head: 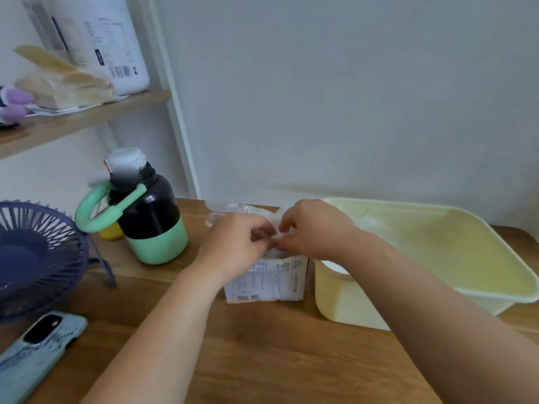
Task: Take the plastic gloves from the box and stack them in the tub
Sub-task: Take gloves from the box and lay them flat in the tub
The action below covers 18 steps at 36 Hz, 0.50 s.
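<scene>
A small white printed glove box (271,282) stands on the wooden table, just left of the pale yellow tub (455,252). Clear plastic gloves (233,209) stick up out of the box behind my hands. My left hand (236,243) and my right hand (313,228) meet right above the box's top, fingers curled, both pinching the same crumpled clear glove between them. A few clear gloves (373,224) lie inside the tub near its far left corner. The box opening is hidden by my hands.
A black and green bottle (145,211) with a green loop handle stands left of the box. A dark blue fan (38,258) and a phone (38,348) sit at the left edge. A shelf (81,118) with a white jug hangs above.
</scene>
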### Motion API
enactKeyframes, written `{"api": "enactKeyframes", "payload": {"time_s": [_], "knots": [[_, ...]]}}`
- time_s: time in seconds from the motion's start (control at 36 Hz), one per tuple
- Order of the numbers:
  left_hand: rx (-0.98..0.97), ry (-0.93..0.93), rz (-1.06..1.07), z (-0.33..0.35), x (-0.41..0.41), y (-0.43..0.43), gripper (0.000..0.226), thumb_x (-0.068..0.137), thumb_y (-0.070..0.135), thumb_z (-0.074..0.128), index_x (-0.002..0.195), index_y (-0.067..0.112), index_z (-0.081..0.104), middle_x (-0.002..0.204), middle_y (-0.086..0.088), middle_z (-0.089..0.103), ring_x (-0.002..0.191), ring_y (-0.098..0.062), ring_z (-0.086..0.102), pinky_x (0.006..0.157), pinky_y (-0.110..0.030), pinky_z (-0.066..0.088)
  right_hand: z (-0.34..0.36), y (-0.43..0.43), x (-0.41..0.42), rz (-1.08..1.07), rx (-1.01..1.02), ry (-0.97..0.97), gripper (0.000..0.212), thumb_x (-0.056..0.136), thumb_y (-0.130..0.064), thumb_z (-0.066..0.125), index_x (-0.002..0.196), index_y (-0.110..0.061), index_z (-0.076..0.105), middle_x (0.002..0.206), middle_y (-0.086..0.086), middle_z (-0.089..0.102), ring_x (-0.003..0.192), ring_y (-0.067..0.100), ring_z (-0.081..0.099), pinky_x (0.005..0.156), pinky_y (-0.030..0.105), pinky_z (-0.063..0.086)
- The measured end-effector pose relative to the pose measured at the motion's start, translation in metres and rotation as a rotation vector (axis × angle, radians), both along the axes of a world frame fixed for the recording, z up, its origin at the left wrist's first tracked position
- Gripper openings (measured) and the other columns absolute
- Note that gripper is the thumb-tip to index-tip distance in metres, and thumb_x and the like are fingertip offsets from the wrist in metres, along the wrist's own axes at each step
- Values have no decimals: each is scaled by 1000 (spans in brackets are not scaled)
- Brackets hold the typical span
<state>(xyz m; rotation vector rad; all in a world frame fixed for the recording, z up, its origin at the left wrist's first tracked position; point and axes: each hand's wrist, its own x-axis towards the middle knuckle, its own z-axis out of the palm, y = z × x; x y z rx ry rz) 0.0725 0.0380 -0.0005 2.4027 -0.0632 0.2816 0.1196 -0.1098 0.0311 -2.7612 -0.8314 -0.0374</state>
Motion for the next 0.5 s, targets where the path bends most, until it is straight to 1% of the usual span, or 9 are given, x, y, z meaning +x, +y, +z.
{"api": "enactKeyframes", "payload": {"time_s": [0.06, 0.08, 0.14, 0.19, 0.25, 0.31, 0.39, 0.44, 0.5], "knots": [[-150, -45, 12, 0, 1, 2, 20, 80, 17, 77, 79, 35, 68, 68, 18, 67, 71, 5, 64, 67, -13, 49, -1, 0, 1, 13, 21, 21, 24, 87, -41, 62, 101, -24, 71, 89, -7, 60, 82, 12, 53, 71, 27, 46], [-231, -61, 11, 0, 1, 3, 20, 78, 17, 78, 76, 35, 68, 68, 16, 68, 69, 5, 63, 65, -10, 47, -1, 0, 2, 24, 35, 33, 22, 88, -39, 61, 98, -24, 72, 82, -8, 59, 78, 13, 52, 69, 27, 46], [-373, -90, 5, 2, 1, 3, 18, 78, 15, 78, 78, 31, 70, 72, 12, 69, 70, 4, 63, 65, -9, 47, 0, -1, 3, 41, 67, 51, 20, 91, -32, 59, 92, -19, 73, 73, -7, 59, 75, 16, 54, 68, 29, 46], [-458, -101, 6, 4, 0, 2, 13, 82, 15, 74, 85, 27, 69, 79, 9, 70, 72, 1, 64, 67, -11, 50, 0, -3, 4, 53, 108, 71, 21, 92, -23, 55, 91, -12, 73, 80, -1, 66, 80, 21, 58, 71, 32, 48], [-467, -77, 25, 6, 0, 1, 8, 90, 20, 66, 94, 26, 63, 88, 9, 66, 71, 2, 61, 65, -12, 50, 1, -4, 6, 54, 160, 111, 23, 93, -19, 51, 95, -9, 72, 86, 1, 67, 82, 20, 58, 69, 28, 46], [-416, -20, 52, 7, -1, 0, 5, 96, 28, 54, 100, 26, 55, 90, 12, 60, 73, 5, 57, 63, -11, 46, 4, -6, 7, 40, 234, 154, 22, 94, -16, 49, 95, -9, 70, 82, -3, 63, 76, 14, 54, 61, 18, 40], [-331, 49, 90, 8, -1, -3, 21, 101, 38, 38, 105, 21, 49, 90, 13, 54, 80, 5, 50, 66, -15, 37, 7, -8, 10, -15, 414, 276, 19, 93, -15, 50, 92, -11, 68, 88, 1, 66, 74, 13, 52, 60, 19, 40], [-309, 81, 94, 9, -2, -4, 34, 100, 47, 30, 108, 19, 48, 94, 9, 56, 85, 1, 51, 73, -20, 42, 9, -9, 12, -66, 557, 373, 19, 93, -15, 50, 82, -15, 65, 80, -2, 62, 70, 12, 50, 57, 20, 39], [-238, 118, 89, 10, -2, -5, 39, 99, 52, 28, 109, 20, 47, 96, 1, 61, 88, -12, 59, 80, -33, 48, 10, -10, 15, -129, 769, 475, 25, 92, -10, 48, 70, -16, 58, 70, -1, 56, 64, 15, 47, 49, 17, 37]]}}
